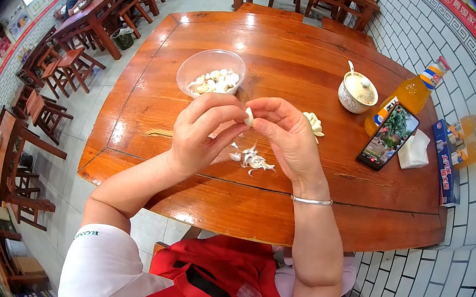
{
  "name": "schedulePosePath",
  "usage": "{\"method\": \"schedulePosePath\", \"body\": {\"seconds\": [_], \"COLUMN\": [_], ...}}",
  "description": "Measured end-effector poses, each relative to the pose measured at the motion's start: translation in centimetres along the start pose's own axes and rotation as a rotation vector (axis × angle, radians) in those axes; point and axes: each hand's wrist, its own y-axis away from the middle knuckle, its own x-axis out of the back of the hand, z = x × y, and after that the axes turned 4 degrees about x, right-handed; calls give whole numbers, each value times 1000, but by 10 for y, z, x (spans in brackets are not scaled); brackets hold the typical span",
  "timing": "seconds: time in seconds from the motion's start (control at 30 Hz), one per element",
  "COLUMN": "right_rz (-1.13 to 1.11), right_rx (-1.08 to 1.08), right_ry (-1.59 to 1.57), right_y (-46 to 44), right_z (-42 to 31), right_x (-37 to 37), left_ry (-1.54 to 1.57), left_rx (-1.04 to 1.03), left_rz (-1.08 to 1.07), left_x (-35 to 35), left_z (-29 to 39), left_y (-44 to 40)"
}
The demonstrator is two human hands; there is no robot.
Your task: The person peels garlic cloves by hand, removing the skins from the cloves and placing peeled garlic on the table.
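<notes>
Above the middle of the wooden table (190, 148), my left hand (204, 129) and my right hand (284, 133) meet at the fingertips. Both pinch one pale garlic clove (249, 117) between them. Behind my left hand stands a clear plastic bowl (191, 65) holding many garlic cloves (216, 80). A small pile of peeled cloves (314, 124) lies on the table just beyond my right hand, partly hidden by it. Papery garlic skins (253, 159) are scattered on the wood below my hands.
At the right are a lidded patterned pot (357, 93) with a spoon, an orange drink bottle (414, 93), a phone (389, 137) leaning upright, white tissues (414, 150) and a blue box (445, 165) by the tiled wall. Two people sit at a far table (97, 15).
</notes>
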Motion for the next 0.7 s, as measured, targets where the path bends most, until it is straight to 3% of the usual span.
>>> {"method": "schedulePosePath", "body": {"seconds": [0.1, 0.4, 0.6, 0.7], "right_rz": [0, 13, -15, 1], "right_rx": [9, 0, 4, 21], "right_ry": [-9, -6, 6, -12], "right_y": [0, 0, 0, 0], "right_z": [1, 2, 2, 2], "right_x": [0, -1, 1, -1], "left_ry": [-31, 15, -19, 54], "left_rx": [-55, 78, -40, 48], "left_rz": [-20, 7, -37, 19], "left_x": [2, -3, 2, -2], "left_z": [-1, 4, -2, 2], "left_y": [-1, 0, -1, 0]}}
